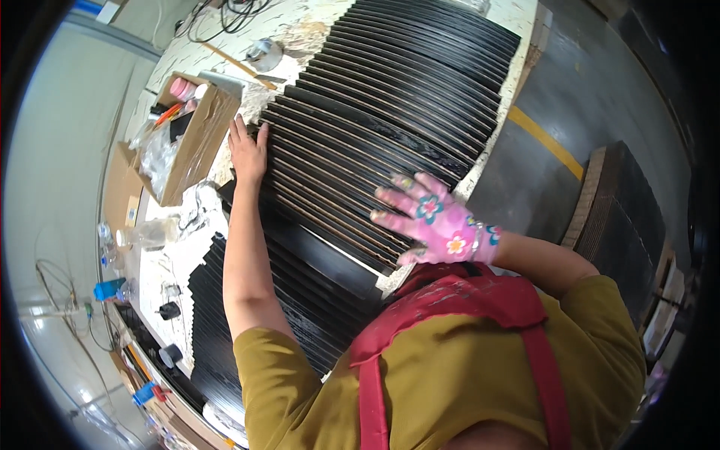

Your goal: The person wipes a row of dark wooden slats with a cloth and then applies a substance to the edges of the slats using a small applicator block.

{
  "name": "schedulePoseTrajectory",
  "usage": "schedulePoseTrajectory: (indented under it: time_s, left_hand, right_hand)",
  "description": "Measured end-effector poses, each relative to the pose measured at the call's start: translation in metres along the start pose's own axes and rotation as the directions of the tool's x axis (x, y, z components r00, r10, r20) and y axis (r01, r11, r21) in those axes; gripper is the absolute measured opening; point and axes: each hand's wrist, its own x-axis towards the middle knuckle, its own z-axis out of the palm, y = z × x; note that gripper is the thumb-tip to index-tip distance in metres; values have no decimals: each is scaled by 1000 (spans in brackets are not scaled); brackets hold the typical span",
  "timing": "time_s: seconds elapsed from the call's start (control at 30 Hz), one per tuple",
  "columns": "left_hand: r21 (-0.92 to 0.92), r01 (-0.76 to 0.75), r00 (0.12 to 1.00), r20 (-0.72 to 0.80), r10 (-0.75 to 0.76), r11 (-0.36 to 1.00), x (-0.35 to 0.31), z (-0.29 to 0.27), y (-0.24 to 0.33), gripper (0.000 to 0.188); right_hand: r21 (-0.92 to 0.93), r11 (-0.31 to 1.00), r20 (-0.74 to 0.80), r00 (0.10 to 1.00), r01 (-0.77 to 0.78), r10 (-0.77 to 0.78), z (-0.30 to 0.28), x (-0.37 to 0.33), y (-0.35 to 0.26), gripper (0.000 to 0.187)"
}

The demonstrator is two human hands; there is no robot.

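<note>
A black pleated bellows-like sheet (337, 172) lies on the white worktable in front of me, its folds edged with pale brown lines. My left hand (248, 152) is bare and rests at its left edge with the fingers stretched out. My right hand (439, 221) wears a pink flowered glove. Its fingers are spread over the right side of the folds, and I cannot tell whether the palm presses down. A second black pleated piece (420, 64) extends beyond, toward the far end. Another ribbed black piece (225, 315) lies nearer, partly hidden by my left arm.
On the left, a cardboard box (199, 146) holds bottles and plastic bags. A roll of tape (264, 55) and a brush-like tool with a wooden handle (229, 60) lie beyond it. A clear bottle (154, 234) lies near the box. Stacked dark panels (619, 225) stand on the right.
</note>
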Motion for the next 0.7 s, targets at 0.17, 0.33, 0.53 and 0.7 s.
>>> schedulePoseTrajectory:
  time_s: [0.17,0.33,0.53,0.7]
  left_hand:
    - [114,21,958,284,-52,993,14,5,26,61]
    - [104,-69,936,350,29,992,17,-4,26,62]
    - [-5,55,865,500,-46,998,23,-18,31,62]
    - [-52,-338,920,195,341,940,35,22,60,64]
  right_hand:
    - [0,998,12,997,-70,70,28,-11,5,81]
    - [-35,997,-3,998,-70,70,30,-14,4,78]
    - [0,996,14,996,-86,86,34,-18,6,77]
    - [28,978,-135,969,-207,208,16,-10,10,74]
